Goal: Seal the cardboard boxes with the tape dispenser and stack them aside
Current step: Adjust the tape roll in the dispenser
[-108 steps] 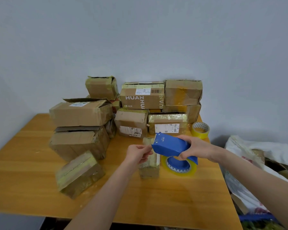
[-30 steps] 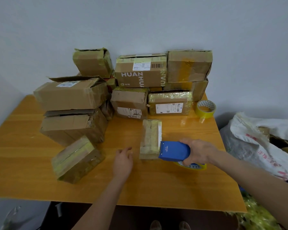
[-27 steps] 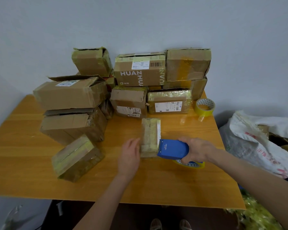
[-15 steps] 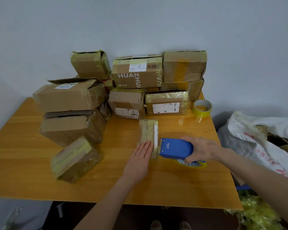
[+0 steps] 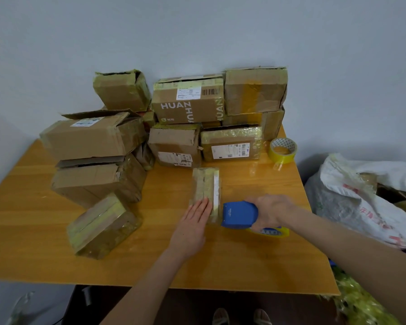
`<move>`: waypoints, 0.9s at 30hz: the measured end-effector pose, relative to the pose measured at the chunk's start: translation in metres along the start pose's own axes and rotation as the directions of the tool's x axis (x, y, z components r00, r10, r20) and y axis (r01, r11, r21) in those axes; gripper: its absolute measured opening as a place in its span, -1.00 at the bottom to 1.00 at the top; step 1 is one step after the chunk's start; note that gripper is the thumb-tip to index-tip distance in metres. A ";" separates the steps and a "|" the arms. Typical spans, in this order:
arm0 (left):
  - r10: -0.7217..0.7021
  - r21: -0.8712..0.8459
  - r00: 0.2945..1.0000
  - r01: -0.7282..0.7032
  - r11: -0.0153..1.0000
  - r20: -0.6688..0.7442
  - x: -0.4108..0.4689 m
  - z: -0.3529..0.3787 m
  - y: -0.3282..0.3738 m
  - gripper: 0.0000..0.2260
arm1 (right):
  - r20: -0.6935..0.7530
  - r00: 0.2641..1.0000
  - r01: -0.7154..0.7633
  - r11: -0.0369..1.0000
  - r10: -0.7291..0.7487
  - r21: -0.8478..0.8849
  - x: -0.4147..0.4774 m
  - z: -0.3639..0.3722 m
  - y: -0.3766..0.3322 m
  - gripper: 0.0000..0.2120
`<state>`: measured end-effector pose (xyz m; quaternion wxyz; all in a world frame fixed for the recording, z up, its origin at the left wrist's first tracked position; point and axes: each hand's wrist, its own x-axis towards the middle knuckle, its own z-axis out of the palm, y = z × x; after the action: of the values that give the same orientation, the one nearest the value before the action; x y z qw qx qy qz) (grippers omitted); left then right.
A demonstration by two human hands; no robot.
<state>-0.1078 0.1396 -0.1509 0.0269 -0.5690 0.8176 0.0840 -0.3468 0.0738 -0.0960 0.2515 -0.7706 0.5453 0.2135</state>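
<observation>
A small narrow cardboard box [image 5: 206,184], wrapped in yellowish tape, lies in the middle of the wooden table [image 5: 45,249]. My left hand [image 5: 192,225] lies flat, its straight fingers pressing on the box's near end. My right hand [image 5: 271,212] grips the blue tape dispenser [image 5: 238,215], which sits right against the box's near right corner. The dispenser's yellow tape roll [image 5: 271,231] shows under my wrist.
Several cardboard boxes are piled at the back and left, among them a "HUAN" box [image 5: 188,104]. A taped box [image 5: 103,225] lies at the front left. A spare yellow tape roll [image 5: 283,150] stands at the back right. White sacks [image 5: 366,195] sit off the table's right edge.
My left hand went from hovering beside the small box to lying flat on its near end. The dispenser in my right hand stays against the box's right side.
</observation>
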 end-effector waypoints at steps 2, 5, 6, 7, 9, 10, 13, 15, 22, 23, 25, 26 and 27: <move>0.006 -0.008 1.000 -0.006 1.000 -0.012 0.000 0.001 0.000 -0.23 | 0.015 1.000 -0.011 1.000 0.011 -0.021 0.005 -0.005 -0.009 -0.50; 0.021 -0.025 1.000 -0.021 0.999 -0.012 0.000 0.000 -0.002 -0.23 | 0.026 1.000 -0.004 1.000 0.004 -0.023 0.008 -0.008 -0.012 -0.48; 0.025 -0.033 1.000 -0.026 0.999 -0.013 0.000 0.001 -0.002 -0.23 | 0.030 1.000 -0.005 1.000 0.006 -0.024 0.008 -0.009 -0.012 -0.48; 0.028 -0.038 1.000 -0.028 0.999 -0.012 0.000 0.001 -0.002 -0.23 | 0.036 0.999 -0.011 1.000 0.012 -0.018 0.009 -0.010 -0.011 -0.48; 0.032 -0.037 0.999 -0.032 0.999 -0.007 0.001 0.000 -0.002 -0.23 | 0.055 0.998 -0.025 0.999 0.024 0.019 0.011 -0.012 -0.011 -0.47; 0.035 -0.038 0.999 -0.035 0.999 -0.007 0.001 0.000 -0.002 -0.24 | 0.071 0.997 -0.029 0.998 0.025 0.048 0.011 -0.013 -0.010 -0.45; 0.046 -0.040 0.999 -0.046 0.998 0.001 0.001 -0.002 -0.004 -0.26 | 0.120 0.992 -0.054 0.984 0.033 0.172 0.010 -0.013 -0.008 -0.38; 0.054 -0.037 0.998 -0.053 0.998 0.015 0.002 -0.003 -0.005 -0.27 | 0.101 0.992 -0.095 0.968 0.073 0.232 0.008 -0.010 -0.004 -0.37; -0.113 -0.315 0.991 0.085 0.945 -0.074 0.009 -0.012 0.006 -0.45 | -0.057 0.980 -0.097 0.707 0.190 0.701 -0.007 -0.007 0.022 -0.49; -0.196 -0.379 0.974 0.140 0.915 -0.114 0.010 -0.015 0.009 -0.46 | -0.077 0.973 -0.083 0.646 0.216 0.759 -0.007 -0.005 0.021 -0.51; -0.356 -0.452 0.923 0.257 0.854 -0.149 0.015 -0.019 0.015 -0.36 | -0.105 0.954 -0.058 0.518 0.280 0.853 -0.006 0.002 0.017 -0.55; -0.419 -0.487 0.902 0.319 0.813 -0.108 0.017 -0.020 0.019 -0.27 | -0.107 0.945 -0.050 0.458 0.310 0.888 -0.005 0.005 0.017 -0.55; -0.464 -0.519 0.885 0.382 0.765 -0.032 0.020 -0.021 0.022 -0.18 | -0.097 0.938 -0.050 0.406 0.332 0.913 -0.004 0.009 0.017 -0.55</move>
<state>-0.1343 0.1247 -0.1311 -0.1676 -0.7308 0.6172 0.2385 -0.3652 0.0773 -0.1031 0.5219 -0.4694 0.6873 -0.1869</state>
